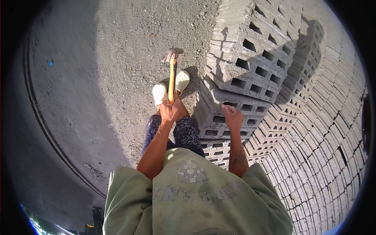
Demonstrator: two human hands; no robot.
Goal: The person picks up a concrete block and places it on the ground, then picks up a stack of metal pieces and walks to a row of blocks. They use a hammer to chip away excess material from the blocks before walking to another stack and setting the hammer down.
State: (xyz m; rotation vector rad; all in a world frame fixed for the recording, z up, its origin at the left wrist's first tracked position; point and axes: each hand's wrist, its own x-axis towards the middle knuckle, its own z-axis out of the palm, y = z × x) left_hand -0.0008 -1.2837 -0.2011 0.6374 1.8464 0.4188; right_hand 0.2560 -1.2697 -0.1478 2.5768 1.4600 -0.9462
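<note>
My left hand is wrapped round the lower end of a hammer. Its orange and black handle points away from me, with the worn grey metal head at the far end above the gravel. To the right, my right hand is at a stack of grey hollow concrete blocks. Its fingers are curled, and I see nothing in them. One fingertip is close to a block's edge; whether it touches cannot be made out. The block openings face me and to the right.
My feet, in pale perforated clogs, stand on gravel ground beside the stack. More rows of stacked blocks fill the right side. A dark curved line runs along the left, and a small blue scrap lies there.
</note>
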